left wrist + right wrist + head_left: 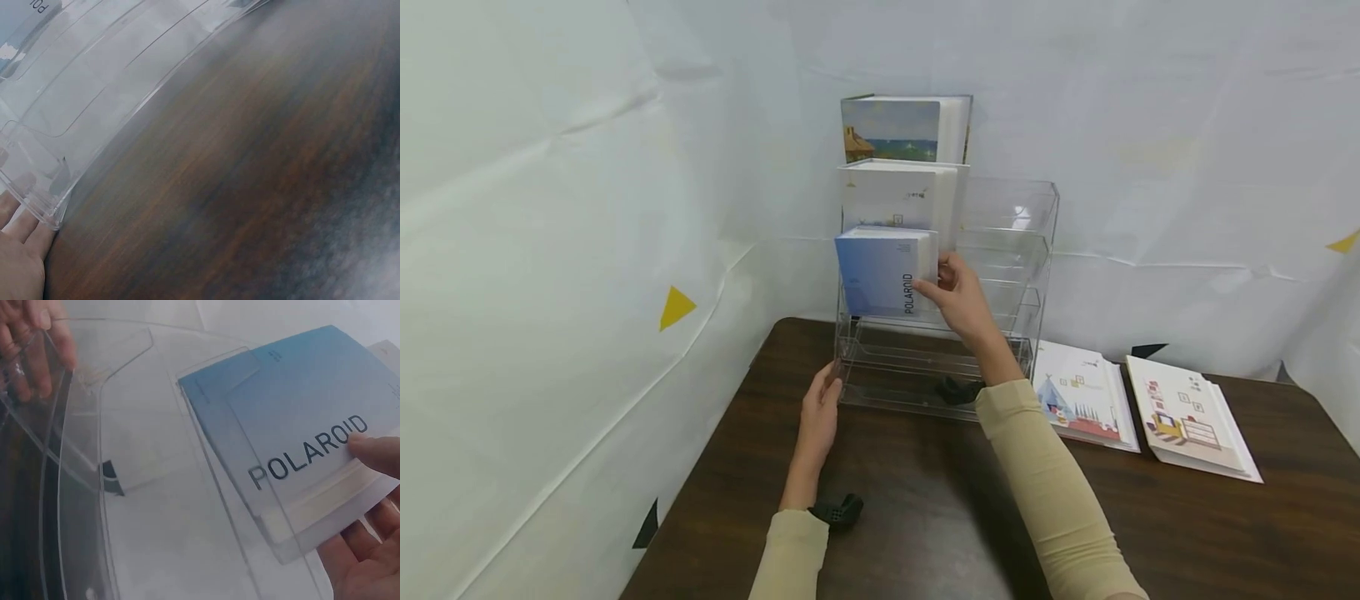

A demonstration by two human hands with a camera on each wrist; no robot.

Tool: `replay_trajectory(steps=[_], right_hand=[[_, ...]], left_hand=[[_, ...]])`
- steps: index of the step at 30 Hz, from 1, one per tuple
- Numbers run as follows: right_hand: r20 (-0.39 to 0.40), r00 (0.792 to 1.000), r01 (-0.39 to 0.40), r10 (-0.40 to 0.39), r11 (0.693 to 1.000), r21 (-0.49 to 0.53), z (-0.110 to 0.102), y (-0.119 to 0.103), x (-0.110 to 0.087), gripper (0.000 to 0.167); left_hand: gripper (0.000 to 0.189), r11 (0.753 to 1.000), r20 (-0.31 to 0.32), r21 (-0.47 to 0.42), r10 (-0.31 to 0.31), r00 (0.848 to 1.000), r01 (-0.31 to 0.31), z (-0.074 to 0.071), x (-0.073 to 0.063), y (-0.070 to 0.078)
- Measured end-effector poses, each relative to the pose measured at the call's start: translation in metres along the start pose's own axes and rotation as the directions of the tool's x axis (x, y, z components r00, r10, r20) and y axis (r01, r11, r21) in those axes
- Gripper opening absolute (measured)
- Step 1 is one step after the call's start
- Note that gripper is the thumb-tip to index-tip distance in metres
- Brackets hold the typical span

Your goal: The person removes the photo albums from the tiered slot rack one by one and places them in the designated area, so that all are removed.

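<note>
A small blue-and-white photo album (880, 275) marked POLAROID is in my right hand (962, 304). The thumb presses on its front cover at the right side, and the fingers are behind it. In the right wrist view, the album (294, 419) is partly behind a clear front panel of the acrylic rack (169, 506). My left hand (822, 408) grips the rack's (925, 404) lower left front corner, thumb in front. Only part of the left hand (22, 262) shows in the left wrist view, with fingers around the clear edge.
Behind the blue album, a white album (887, 196) and an album with a seaside picture (891, 129) stand in higher tiers. Two illustrated albums, one with a tent (1078, 392) and one with furniture (1187, 417), lie on the dark wooden table (910, 500). White sheeting (1150, 125) hangs behind.
</note>
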State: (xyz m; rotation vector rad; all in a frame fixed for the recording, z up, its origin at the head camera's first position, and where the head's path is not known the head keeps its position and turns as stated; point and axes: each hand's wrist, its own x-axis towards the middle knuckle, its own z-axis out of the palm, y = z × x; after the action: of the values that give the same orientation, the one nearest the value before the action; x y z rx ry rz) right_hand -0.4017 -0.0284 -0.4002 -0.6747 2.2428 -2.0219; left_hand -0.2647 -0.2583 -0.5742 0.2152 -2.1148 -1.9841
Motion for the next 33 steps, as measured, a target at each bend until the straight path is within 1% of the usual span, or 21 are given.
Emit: replay_trajectory(steps=[5, 7, 12, 15, 21, 24, 27, 30, 33], right_hand=[[-0.008, 0.999, 0.050, -0.050, 0.999, -0.009, 0.001, -0.004, 0.002, 0.045], [-0.014, 0.998, 0.064, -0.064, 0.998, -0.008, 0.000, -0.007, 0.003, 0.044], [-0.047, 0.997, 0.066, -0.065, 0.998, 0.013, -0.005, -0.013, 0.002, 0.047], [-0.061, 0.995, 0.075, -0.074, 0.997, 0.012, -0.009, -0.016, 0.002, 0.048], [-0.117, 0.990, 0.083, -0.079, 0.996, 0.024, -0.015, -0.020, -0.003, 0.043], [-0.159, 0.981, 0.116, -0.107, 0.992, 0.047, -0.018, -0.022, -0.008, 0.039], [-0.198, 0.967, 0.177, -0.163, 0.983, 0.052, -0.023, -0.027, -0.014, 0.036], [-0.227, 0.952, 0.223, -0.207, 0.974, 0.046, -0.030, -0.035, -0.022, 0.034], [-0.241, 0.942, 0.250, -0.232, 0.967, 0.046, -0.039, -0.042, -0.031, 0.034]], left_hand=[[0.051, 1.000, 0.011, -0.002, 0.017, 1.000, -0.017, 0.003, 0.000, -0.001], [0.051, 1.000, 0.015, -0.002, 0.014, 1.000, -0.014, 0.005, -0.001, -0.001], [0.050, 1.000, 0.021, -0.007, 0.004, 1.000, -0.003, 0.009, 0.000, -0.001], [0.048, 1.000, 0.021, -0.017, 0.012, 1.000, -0.012, 0.011, 0.001, 0.000], [0.048, 1.000, 0.031, -0.008, 0.001, 1.000, -0.001, 0.012, 0.001, 0.001], [0.048, 1.000, 0.033, -0.004, 0.006, 0.999, -0.006, 0.012, 0.001, 0.000], [0.047, 1.000, 0.033, -0.010, 0.023, 0.999, -0.023, 0.011, 0.003, -0.001], [0.048, 0.999, 0.040, -0.009, 0.031, 0.999, -0.031, 0.009, 0.007, -0.001], [0.048, 0.999, 0.045, -0.011, 0.038, 0.998, -0.037, 0.008, 0.013, -0.001]])
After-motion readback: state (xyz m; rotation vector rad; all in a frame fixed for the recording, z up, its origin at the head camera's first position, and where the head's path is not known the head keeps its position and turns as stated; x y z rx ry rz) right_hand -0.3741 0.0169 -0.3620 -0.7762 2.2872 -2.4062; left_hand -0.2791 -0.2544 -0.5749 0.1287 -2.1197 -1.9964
